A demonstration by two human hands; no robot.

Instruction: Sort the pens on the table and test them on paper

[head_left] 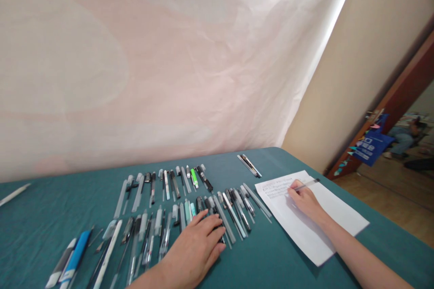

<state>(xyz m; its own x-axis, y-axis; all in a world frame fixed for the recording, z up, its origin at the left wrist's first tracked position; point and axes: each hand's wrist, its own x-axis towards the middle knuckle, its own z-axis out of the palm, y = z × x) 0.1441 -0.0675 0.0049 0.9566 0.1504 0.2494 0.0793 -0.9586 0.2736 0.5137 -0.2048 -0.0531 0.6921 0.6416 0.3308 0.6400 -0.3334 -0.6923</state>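
Note:
My right hand grips a pen, its tip end hidden by my fingers, over a sheet of white paper. Lines of small handwriting, too small to read, fill the upper left part of the sheet. Palm down with fingers apart, my left hand rests on the row of pens and partly covers several of them. Close to its fingertips lie a light-bodied pen and clear pen parts. A green pen lies in the row farther back.
More pens and clear tubes spread across the green tablecloth. A blue thick pen lies at the front left, a white pen at the far left. A few slim pens lie behind the paper. A pale curtain hangs behind the table.

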